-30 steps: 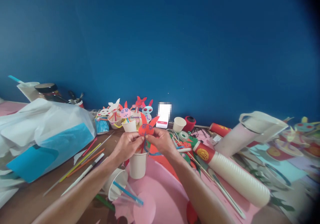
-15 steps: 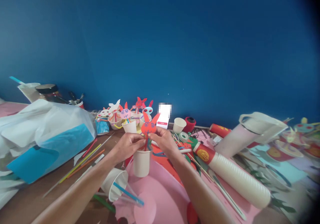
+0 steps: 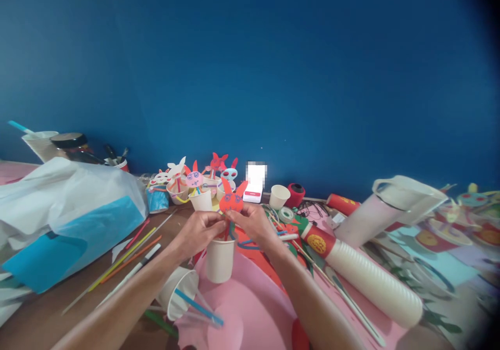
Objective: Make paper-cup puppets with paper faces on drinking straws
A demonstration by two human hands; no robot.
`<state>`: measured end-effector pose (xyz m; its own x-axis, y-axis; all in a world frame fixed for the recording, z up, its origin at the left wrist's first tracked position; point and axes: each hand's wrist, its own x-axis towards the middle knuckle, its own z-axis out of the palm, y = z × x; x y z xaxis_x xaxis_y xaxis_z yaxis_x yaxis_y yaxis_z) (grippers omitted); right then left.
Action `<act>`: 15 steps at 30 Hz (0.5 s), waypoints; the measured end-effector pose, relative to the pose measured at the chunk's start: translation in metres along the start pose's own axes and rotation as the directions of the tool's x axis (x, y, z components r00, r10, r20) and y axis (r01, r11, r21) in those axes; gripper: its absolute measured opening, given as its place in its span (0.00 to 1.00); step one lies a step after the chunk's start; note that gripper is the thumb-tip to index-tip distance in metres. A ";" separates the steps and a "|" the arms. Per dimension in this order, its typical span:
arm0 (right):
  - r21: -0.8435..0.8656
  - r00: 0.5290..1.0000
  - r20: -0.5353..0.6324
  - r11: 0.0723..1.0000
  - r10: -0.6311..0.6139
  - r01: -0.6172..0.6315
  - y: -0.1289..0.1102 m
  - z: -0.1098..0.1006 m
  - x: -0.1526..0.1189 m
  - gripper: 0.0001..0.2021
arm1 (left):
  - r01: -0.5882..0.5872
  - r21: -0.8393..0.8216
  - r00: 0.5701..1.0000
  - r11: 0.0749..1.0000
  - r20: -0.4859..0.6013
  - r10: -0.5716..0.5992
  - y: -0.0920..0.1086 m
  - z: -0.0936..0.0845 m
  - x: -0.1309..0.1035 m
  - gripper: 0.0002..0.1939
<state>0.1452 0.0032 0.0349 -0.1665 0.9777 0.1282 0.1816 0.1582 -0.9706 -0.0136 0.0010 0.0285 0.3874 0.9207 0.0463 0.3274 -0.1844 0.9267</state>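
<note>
A red paper rabbit head (image 3: 230, 201) with long ears and a drawn face stands above a white paper cup (image 3: 219, 262), on a stem that reaches down to the cup. Below the head, the fingers of my left hand (image 3: 203, 230) are pinched together at the stem, just over the rim. From the other side my right hand (image 3: 253, 224) pinches the head's lower edge. A short blue-grey strip hangs under the right fingers. My fingertips hide where head and stem meet. The cup rests upright on pink paper (image 3: 253, 292).
A tipped cup (image 3: 177, 290) with a blue straw (image 3: 199, 307) lies at front left. Finished-looking puppet cups (image 3: 200, 201) stand behind. Loose sticks (image 3: 123, 259) and a plastic bag (image 3: 66, 199) are left; a cup stack (image 3: 375, 277) and a jug (image 3: 363, 217) are right.
The red rabbit head sits slightly lower now, and my right fingers have shifted across its lower edge. My left hand keeps its place by the stem. The whole view has shifted slightly.
</note>
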 end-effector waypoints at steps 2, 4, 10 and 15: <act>0.007 1.000 -0.018 1.000 -0.015 0.015 -0.003 0.000 -0.001 0.09 | 0.003 -0.013 1.000 1.000 0.012 -0.003 -0.001 0.001 0.000 0.13; -0.011 0.999 -0.029 0.999 -0.034 0.033 -0.005 -0.001 -0.002 0.09 | 0.009 -0.022 1.000 1.000 0.019 -0.009 -0.002 0.002 0.000 0.13; -0.085 0.999 -0.021 0.996 -0.026 0.024 -0.002 -0.001 -0.002 0.08 | 0.007 -0.046 1.000 0.999 0.028 -0.006 -0.003 0.004 0.002 0.12; -0.061 0.997 0.065 0.997 -0.051 0.055 0.001 -0.005 0.002 0.12 | 0.021 -0.089 0.999 0.996 -0.035 -0.024 -0.005 0.000 0.004 0.10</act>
<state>0.1500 0.0059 0.0353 -0.2385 0.9572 0.1637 0.2314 0.2198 -0.9477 -0.0135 0.0050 0.0240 0.3494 0.9362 0.0372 0.2573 -0.1340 0.9570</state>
